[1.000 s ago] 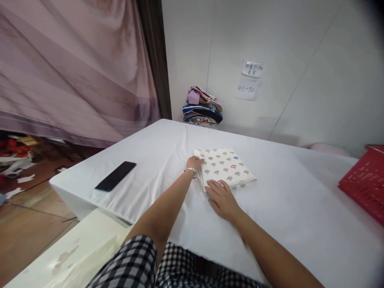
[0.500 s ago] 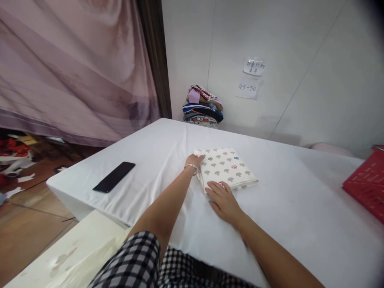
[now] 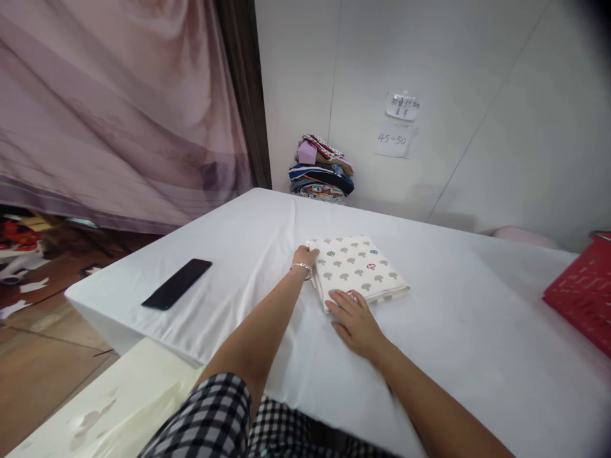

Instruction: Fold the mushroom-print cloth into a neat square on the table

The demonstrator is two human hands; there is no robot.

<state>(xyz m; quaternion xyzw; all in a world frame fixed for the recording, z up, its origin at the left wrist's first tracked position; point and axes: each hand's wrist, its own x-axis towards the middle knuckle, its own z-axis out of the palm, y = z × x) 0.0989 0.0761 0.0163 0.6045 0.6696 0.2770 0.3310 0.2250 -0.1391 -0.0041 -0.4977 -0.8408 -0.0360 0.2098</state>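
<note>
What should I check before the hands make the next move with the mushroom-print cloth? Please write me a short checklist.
1. Left hand touches the left edge of the cloth: ok.
2. Right hand rests on the near edge, close to the left corner: ok.
3. Cloth is folded and lies on the table: ok.
4. Phone and red basket are apart from the cloth: ok.
5. White table cover is smooth: not ok, creases run between phone and cloth.
6. Inner layers are even: cannot tell, they are hidden.
</note>
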